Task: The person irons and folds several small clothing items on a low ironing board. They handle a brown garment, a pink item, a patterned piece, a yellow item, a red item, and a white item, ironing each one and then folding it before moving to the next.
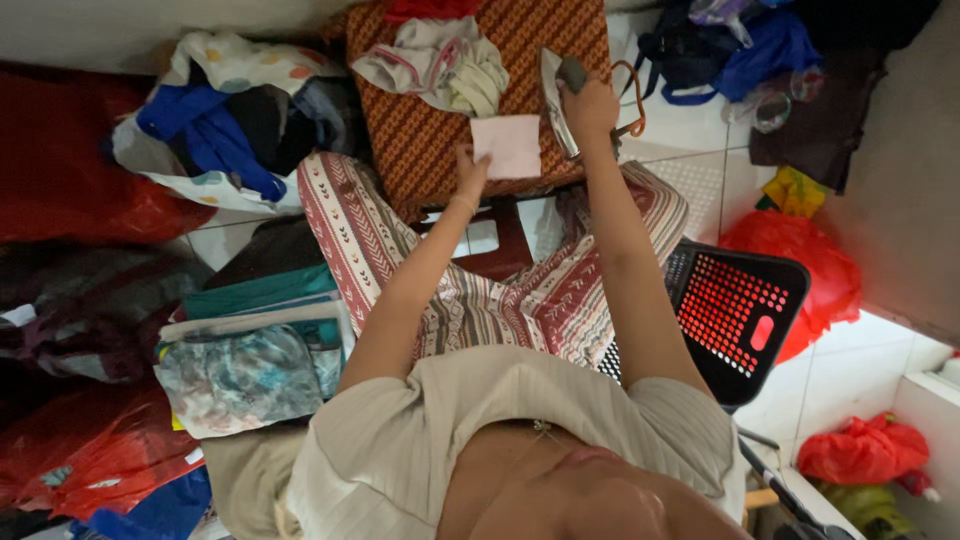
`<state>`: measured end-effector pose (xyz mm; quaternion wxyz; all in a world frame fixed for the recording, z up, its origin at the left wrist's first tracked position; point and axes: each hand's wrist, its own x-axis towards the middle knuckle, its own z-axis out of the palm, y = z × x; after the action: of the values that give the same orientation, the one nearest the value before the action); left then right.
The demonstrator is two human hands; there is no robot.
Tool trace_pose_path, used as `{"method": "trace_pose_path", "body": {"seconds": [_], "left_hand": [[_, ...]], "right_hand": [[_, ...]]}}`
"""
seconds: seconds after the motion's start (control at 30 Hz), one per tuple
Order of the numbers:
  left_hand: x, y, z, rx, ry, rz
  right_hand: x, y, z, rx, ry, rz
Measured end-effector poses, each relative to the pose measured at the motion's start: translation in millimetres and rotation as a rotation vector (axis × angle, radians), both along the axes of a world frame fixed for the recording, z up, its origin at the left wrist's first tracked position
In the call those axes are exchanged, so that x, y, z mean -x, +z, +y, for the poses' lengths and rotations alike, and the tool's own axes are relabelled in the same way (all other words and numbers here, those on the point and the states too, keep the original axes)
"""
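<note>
Nearest the body, a stack of folded clothes (255, 345) sits by the person's left side and a black laundry basket (735, 310) by the right. Farther out, on a brown patterned ironing pad (420, 130), lies a small pink cloth (510, 145). The left hand (470, 170) pins its near left corner, fingers pressed flat. The right hand (590, 105) is closed around the handle of an iron (560, 100), which seems tipped on edge just beside the cloth. The cloth looks thin, soft and light, likely to slide, so holding a corner suits it. The iron looks heavy and hot; grip only the handle. Beyond lies a crumpled beige garment (440, 65).
</note>
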<state>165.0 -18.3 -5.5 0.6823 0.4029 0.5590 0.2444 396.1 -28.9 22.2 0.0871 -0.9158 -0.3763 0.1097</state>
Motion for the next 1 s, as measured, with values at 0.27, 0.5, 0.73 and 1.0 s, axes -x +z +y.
{"method": "trace_pose_path", "body": {"seconds": [0.27, 0.5, 0.73, 1.0], "left_hand": [[53, -7, -19, 0.204, 0.124, -0.365], [57, 2, 1, 0.249, 0.171, -0.480], [25, 7, 30, 0.166, 0.165, -0.564], [3, 17, 58, -0.039, 0.039, -0.517]], "right_hand": [[12, -10, 0, 0.060, 0.203, 0.066], [33, -12, -30, -0.003, 0.349, 0.048], [46, -7, -2, -0.479, -0.020, 1.255], [-11, 15, 54, -0.661, -0.144, 1.134]]}}
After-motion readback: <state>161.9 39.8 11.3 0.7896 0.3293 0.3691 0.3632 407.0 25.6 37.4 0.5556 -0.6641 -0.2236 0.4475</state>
